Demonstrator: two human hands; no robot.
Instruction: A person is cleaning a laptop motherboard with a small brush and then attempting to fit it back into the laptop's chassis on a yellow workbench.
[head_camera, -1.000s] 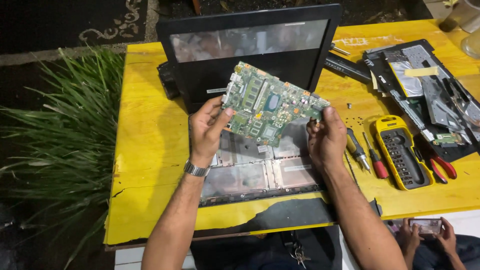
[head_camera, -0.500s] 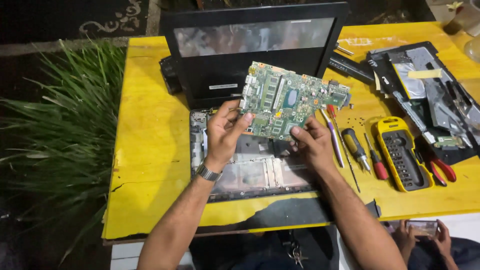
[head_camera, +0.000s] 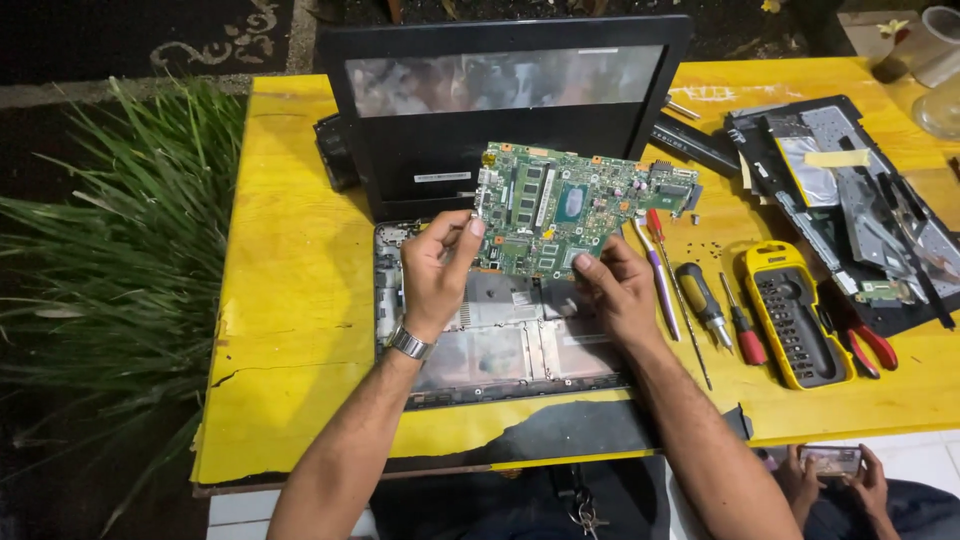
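Note:
A green laptop motherboard (head_camera: 570, 207) is held up above the opened laptop base (head_camera: 500, 335), tilted with its chip side toward me. My left hand (head_camera: 435, 270) grips its left edge, thumb on top; a metal watch sits on that wrist. My right hand (head_camera: 615, 290) pinches the board's lower edge near the middle. Behind the board stands the laptop's dark screen (head_camera: 505, 100) in its black frame. The base's silver inner shell lies bare under my hands.
On the yellow table (head_camera: 290, 300) to the right lie several screwdrivers (head_camera: 705, 300), a yellow bit case (head_camera: 795, 315), red-handled pliers (head_camera: 870, 340) and a black panel with parts (head_camera: 850, 190). Green plant leaves (head_camera: 110, 270) fill the left. Another person's hands hold a phone (head_camera: 830, 460) at the bottom right.
The motherboard has shifted right and turned flatter toward me. My right hand slid from the board's right edge to its lower edge; my left hand kept its grip.

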